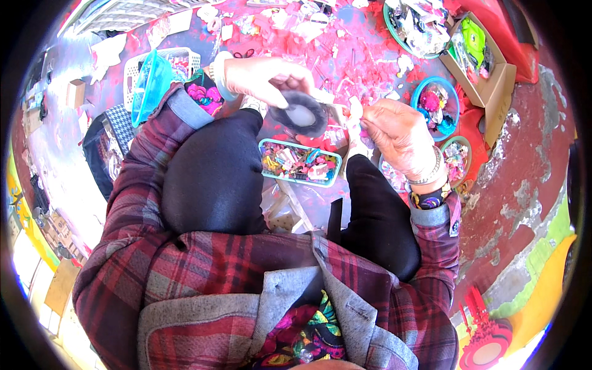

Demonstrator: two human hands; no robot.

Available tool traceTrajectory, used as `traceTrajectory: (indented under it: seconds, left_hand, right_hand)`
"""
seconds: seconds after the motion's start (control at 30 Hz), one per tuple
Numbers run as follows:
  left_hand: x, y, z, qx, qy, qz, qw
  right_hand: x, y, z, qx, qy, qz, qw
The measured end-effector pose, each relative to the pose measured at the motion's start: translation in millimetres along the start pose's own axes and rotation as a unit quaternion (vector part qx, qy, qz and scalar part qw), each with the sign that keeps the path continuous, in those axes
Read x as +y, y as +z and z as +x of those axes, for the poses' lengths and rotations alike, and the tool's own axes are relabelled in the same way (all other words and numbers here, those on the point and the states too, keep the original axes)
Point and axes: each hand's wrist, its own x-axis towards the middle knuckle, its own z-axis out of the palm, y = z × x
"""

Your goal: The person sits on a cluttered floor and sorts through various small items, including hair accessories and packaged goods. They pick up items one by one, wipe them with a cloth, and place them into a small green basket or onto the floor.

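My left hand (262,80) reaches in from the left, fingers curled, and holds the edge of a dark grey fuzzy ring (317,114) with a pale centre. Opposite it, my right hand (401,132) is closed in a pinch. A small pale pink and white piece (356,114) shows at its fingertips, too blurred to name. Between my knees, below the ring, lies a shallow light-blue rimmed tray (338,169) full of small colourful pieces.
Blue round basket (456,102) and green-rimmed basket (465,151) of bright pieces stand right. Beyond is a cardboard box (502,92). At left, a turquoise basket (145,92) leans against a white basket (131,68). Red and pink scraps cover the far surface.
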Motion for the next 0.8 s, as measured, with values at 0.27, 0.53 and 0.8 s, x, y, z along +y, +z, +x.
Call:
traceTrajectory:
  seconds: [0.27, 0.53, 0.8]
  left_hand:
    - [-5, 15, 27, 0.13, 0.089, 0.275, 0.949]
    - [-8, 9, 15, 0.222, 0.114, 0.202, 0.947]
    - [-8, 5, 14, 0.233, 0.058, 0.341, 0.909]
  right_hand:
    - [-11, 6, 4, 0.016, -0.102, -0.159, 0.982]
    - [-5, 5, 0, 0.006, -0.17, -0.305, 0.937]
    - [1, 16, -1, -0.009, -0.17, -0.32, 0.932]
